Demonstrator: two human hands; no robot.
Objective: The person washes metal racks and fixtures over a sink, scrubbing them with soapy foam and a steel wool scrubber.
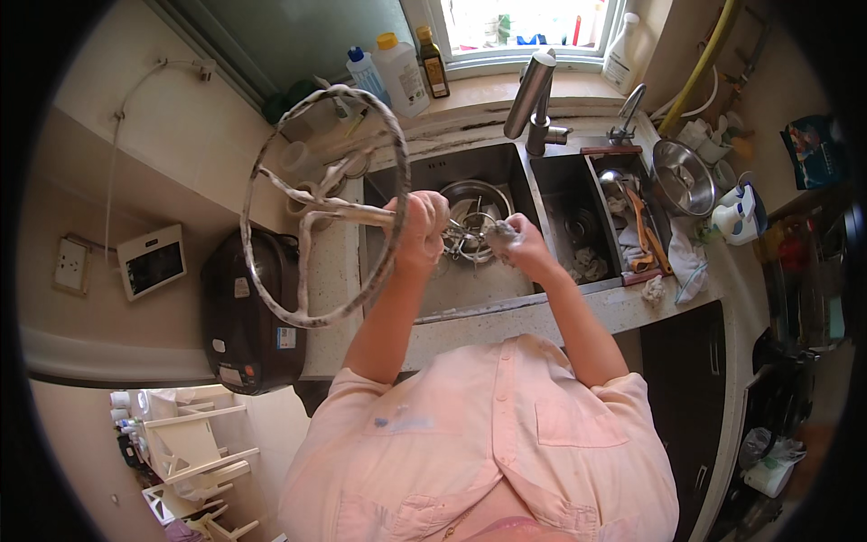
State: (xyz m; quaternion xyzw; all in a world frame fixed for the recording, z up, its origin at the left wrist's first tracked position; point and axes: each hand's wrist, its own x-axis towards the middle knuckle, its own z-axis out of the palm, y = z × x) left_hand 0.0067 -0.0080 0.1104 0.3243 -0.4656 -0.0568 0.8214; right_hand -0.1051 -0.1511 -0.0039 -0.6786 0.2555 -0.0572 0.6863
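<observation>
My left hand (418, 227) is closed around the shaft of a metal stand (345, 209), held above the left sink basin (467, 295). One end is a large ring with bent struts, coated in dark and whitish streaks that look like foam or grime. A smaller wire part of it shows between my hands. My right hand (530, 249) grips a grey scrubbing pad (502, 235), perhaps steel wool, against or close beside that wire end. Below, a round steel bowl (509, 196) sits in the basin, its contents partly hidden.
A steel faucet (535, 101) rises behind the sink. To the right are a rack with orange-handled utensils (640, 227), a steel bowl (684, 177) and a spray bottle (738, 213). A dark rice cooker (250, 311) stands left. Bottles (401, 74) line the sill.
</observation>
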